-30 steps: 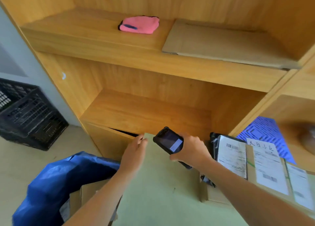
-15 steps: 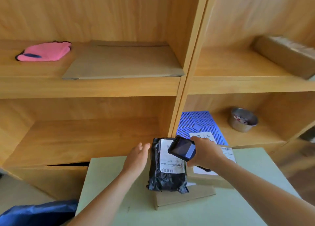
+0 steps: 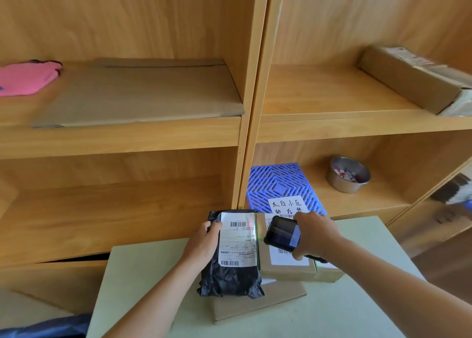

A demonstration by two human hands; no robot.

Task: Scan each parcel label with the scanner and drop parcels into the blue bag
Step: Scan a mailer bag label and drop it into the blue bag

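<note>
the black parcel (image 3: 231, 274) stands on end on the worktop (image 3: 357, 312), long axis running up and away, white label (image 3: 237, 238) facing the person. the left hand (image 3: 203, 243) grips its left edge. just right of it, the right hand (image 3: 315, 235) grips the scanner (image 3: 281, 233), nose aimed left at the label. boxes (image 3: 288, 267) crowd behind the parcel; the blue bag (image 3: 51, 328) lies lower left.

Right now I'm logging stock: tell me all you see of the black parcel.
The black parcel is a crinkled, glossy plastic mailer bearing a white label with barcodes near its top and bottom. It lies tilted on a flat cardboard box, beside a brown box. The left hand grips its left edge.
</note>
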